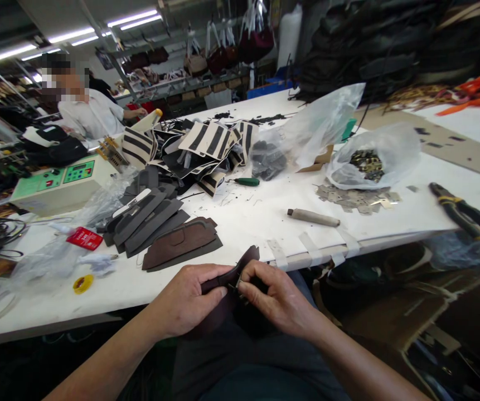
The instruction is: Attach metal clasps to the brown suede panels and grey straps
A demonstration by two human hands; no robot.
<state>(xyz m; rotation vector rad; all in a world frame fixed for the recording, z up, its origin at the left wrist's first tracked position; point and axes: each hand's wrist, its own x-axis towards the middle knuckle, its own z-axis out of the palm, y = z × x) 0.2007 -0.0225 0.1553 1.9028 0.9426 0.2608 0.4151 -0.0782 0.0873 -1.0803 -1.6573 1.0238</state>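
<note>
Just off the table's front edge, my left hand (189,301) is closed round a dark brown leather panel (219,283), thumb on the near side and fingers behind. My right hand (279,295) pinches at the panel's right part; a small bit of metal shows by its fingertips, too small to name. On the table just beyond lie similar brown leather panels (181,242) in a short stack, with dark grey panels (151,220) fanned out behind them. A green-handled tool (246,181) rests farther back, and a wrapped rod (314,217) lies to the right.
Pliers (468,214) lie at the right edge. A plastic bag of metal fittings (367,164) sits behind flat metal plates (352,199). Striped pieces (210,139) are heaped mid-table. At left are a red glue packet (84,238), yellow tape roll (83,284) and green-panelled machine (64,181). A co-worker (91,114) stands beyond.
</note>
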